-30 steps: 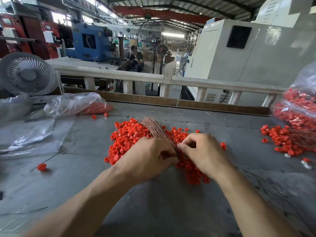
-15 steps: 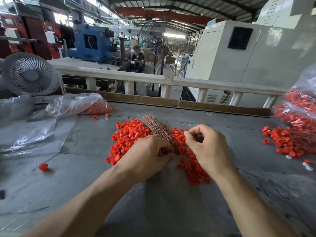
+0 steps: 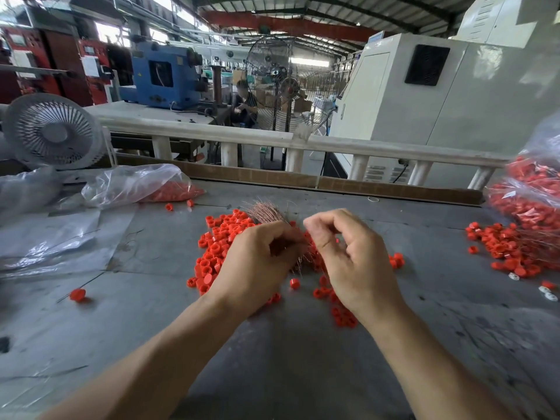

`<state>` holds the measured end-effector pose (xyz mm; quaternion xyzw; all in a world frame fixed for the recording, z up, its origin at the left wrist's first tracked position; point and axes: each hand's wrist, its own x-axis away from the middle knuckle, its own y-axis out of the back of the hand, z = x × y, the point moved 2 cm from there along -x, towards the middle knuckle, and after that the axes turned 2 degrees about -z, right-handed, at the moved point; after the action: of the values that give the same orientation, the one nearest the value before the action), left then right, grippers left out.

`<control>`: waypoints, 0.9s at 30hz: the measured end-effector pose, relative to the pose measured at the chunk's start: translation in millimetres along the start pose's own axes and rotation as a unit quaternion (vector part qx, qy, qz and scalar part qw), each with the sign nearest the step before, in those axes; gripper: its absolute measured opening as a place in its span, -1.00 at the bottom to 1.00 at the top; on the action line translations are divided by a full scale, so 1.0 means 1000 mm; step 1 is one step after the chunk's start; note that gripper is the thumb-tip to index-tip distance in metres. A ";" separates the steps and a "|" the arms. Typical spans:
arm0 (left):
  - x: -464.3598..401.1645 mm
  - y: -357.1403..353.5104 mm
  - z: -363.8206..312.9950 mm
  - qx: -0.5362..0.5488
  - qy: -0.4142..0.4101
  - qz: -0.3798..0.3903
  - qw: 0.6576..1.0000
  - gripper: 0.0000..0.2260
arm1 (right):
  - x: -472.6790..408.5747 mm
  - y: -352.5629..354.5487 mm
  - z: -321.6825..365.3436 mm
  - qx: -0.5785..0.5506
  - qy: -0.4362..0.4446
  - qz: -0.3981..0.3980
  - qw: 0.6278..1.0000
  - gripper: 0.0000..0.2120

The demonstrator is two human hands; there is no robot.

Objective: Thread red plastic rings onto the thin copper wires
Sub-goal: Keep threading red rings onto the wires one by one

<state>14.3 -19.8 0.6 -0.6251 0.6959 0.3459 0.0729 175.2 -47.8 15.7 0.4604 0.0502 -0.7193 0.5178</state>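
Copper wires [image 3: 268, 211], bundle gripped in curled left hand [image 3: 257, 262], fanning beyond its fingers; right hand [image 3: 348, 256] lifted off red rings [image 3: 218, 247] w/ thumb-forefinger pinched, prob. one wire drawn out for threading.

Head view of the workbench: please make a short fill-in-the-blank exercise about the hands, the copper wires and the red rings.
1. The bundle of copper wires is gripped by the ____ hand.
2. The loose pile of rings under the hands is ____ in colour.
3. The small white fan stands at the far ____ of the grey table.
4. The right hand is raised, with its fingers ____.

Missing words: left; red; left; curled
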 end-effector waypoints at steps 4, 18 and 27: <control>-0.001 -0.001 -0.003 0.082 0.025 -0.005 0.996 -0.91 | 0.003 -0.008 -0.008 -0.079 -0.088 0.096 0.988 -0.67; -0.005 0.008 0.015 0.078 0.044 -0.059 0.994 -0.85 | 0.001 -0.020 -0.018 -0.029 -0.068 0.038 0.997 -0.89; -0.006 0.010 0.019 0.055 0.049 -0.049 0.996 -0.85 | -0.002 -0.018 -0.016 -0.003 -0.050 0.053 0.997 -0.87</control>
<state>0.4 -3.8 -6.6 -0.6696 0.6853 0.2721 0.0892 170.5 -29.3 0.2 0.4245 0.0019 -0.7125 0.5588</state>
